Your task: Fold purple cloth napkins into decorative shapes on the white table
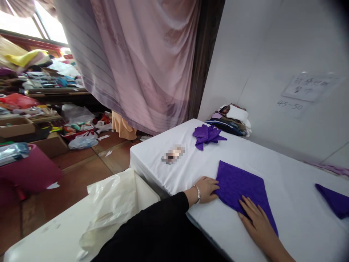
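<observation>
Purple cloth, folded flat into an angular shape (237, 182), lies on the white-covered table (294, 211), close to its near edge. Its lower border is partly hidden under the right hand (255, 216), which rests flat, fingers slightly spread, gripping nothing. The left hand (207, 189) is laid palm-down with its fingertips at the cloth's left border (whether they pinch it, I cannot tell). Toward the table's left end, a small object (173, 154) is masked by pixels; a second purple cloth (334, 202) is cut off at the right of the view. On the wall sheet (305, 87) the handwritten characters are too blurred to read, but "45-50" shows below. The folded cloth's long axis runs roughly along the near edge, one corner pointing toward the far-left corner.
</observation>
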Demonstrator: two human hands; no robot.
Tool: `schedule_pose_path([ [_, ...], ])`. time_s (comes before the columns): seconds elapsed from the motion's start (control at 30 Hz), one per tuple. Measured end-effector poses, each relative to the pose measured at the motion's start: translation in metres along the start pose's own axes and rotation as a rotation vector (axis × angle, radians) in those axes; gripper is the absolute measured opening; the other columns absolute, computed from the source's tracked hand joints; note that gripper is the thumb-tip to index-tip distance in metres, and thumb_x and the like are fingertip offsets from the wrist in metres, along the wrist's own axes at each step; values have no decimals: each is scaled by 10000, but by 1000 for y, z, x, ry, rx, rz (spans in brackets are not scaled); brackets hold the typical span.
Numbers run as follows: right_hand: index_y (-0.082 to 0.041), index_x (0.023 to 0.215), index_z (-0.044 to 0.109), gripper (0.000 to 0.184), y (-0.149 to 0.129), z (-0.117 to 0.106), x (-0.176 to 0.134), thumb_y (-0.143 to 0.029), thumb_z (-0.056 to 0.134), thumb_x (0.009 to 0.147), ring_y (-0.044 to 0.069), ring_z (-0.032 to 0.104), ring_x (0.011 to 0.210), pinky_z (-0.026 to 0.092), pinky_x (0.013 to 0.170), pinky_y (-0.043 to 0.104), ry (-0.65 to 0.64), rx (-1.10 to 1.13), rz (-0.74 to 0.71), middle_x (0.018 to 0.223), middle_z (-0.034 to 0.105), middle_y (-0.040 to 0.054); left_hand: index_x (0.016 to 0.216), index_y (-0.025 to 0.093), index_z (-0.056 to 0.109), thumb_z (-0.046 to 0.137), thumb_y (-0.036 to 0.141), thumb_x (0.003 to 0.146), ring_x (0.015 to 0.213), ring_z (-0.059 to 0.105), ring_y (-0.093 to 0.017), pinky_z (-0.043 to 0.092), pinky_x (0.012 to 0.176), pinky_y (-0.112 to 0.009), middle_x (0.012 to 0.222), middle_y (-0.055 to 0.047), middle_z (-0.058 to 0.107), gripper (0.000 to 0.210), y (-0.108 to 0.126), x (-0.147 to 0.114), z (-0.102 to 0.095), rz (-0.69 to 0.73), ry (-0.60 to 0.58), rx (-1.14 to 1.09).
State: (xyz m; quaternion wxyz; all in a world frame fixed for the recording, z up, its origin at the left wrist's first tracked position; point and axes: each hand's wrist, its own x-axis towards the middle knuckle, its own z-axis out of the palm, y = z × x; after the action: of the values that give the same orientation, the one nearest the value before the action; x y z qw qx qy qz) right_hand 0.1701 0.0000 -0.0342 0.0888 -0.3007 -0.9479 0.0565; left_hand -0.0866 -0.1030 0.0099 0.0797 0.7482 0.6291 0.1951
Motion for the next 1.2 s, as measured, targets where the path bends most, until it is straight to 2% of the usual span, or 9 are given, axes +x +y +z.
schedule_pose_path([
  [0.27, -200, 1331, 421, 554, -32, -2, 15, -479, 378, 854, 270, 292, 1313, 224, 1054, 527, -17, 43, -8, 1405, 374, 83, 1014, 254, 628, 451, 306, 843, 1097, 498, -157, 342, 953, -354, 1191, 14, 600, 251, 2, 9, 8, -41, 61, 41],
  [0.4, -187, 1303, 445, 511, -51, 2, 33, -411, 407, 845, 267, 405, 1247, 289, 1028, 507, 84, 109, -15, 1321, 488, 94, 944, 261, 652, 440, 340, 857, 1161, 441, -159, 287, 999, -373, 1177, 22, 608, 243, 8, 6, 7, -16, 68, 53],
  [0.53, -182, 1144, 578, 384, -61, 6, 39, -314, 370, 849, 246, 557, 1085, 402, 963, 445, 193, 206, -77, 1154, 618, 106, 899, 254, 651, 416, 361, 877, 1223, 380, -159, 189, 1054, -397, 1140, 20, 626, 259, 17, -3, 7, 18, 83, 45],
  [0.63, -208, 1066, 619, 359, -60, 7, 30, -253, 357, 825, 231, 581, 1050, 442, 940, 412, 212, 255, -91, 1113, 642, 81, 919, 243, 633, 446, 433, 860, 1176, 437, -166, 134, 1074, -407, 1076, 8, 652, 273, 22, -10, 7, 79, 56, -1],
  [0.73, -229, 1045, 630, 364, -54, 7, 13, -232, 372, 788, 223, 577, 1063, 449, 947, 407, 207, 285, -64, 1121, 640, 53, 1023, 258, 589, 499, 504, 806, 1088, 514, -186, 82, 1082, -450, 1067, -4, 655, 339, 24, -15, 6, 171, -1, -58],
  [0.83, -232, 1032, 640, 361, -47, 8, -2, -253, 385, 778, 228, 582, 1061, 471, 928, 408, 202, 322, -46, 1125, 639, 50, 1088, 274, 560, 506, 419, 808, 1100, 515, -202, 77, 1078, -476, 1122, -15, 635, 321, 25, -17, 8, 199, -29, -72],
  [0.97, -237, 1011, 656, 333, -48, 7, -13, -301, 412, 793, 243, 588, 1054, 486, 911, 413, 202, 340, -36, 1116, 645, 53, 967, 250, 617, 446, 274, 837, 1067, 530, -173, 69, 1090, -447, 1105, -4, 642, 216, 29, -17, 11, 182, -7, -26],
  [1.1, -236, 1021, 653, 331, -57, 2, -17, -416, 468, 815, 260, 604, 1019, 487, 908, 422, 208, 362, -25, 1082, 660, 66, 905, 222, 616, 435, 267, 842, 977, 555, -153, 75, 1099, -422, 1018, 2, 666, 196, 38, -19, 13, 183, -2, 36],
  [1.2, -258, 1002, 657, 315, -61, 1, -20, -432, 464, 824, 271, 613, 999, 492, 899, 443, 225, 416, -12, 1055, 671, 56, 915, 224, 607, 441, 279, 841, 965, 556, -147, 131, 1091, -392, 1006, 5, 666, 190, 42, -21, 15, 190, 4, 45],
])
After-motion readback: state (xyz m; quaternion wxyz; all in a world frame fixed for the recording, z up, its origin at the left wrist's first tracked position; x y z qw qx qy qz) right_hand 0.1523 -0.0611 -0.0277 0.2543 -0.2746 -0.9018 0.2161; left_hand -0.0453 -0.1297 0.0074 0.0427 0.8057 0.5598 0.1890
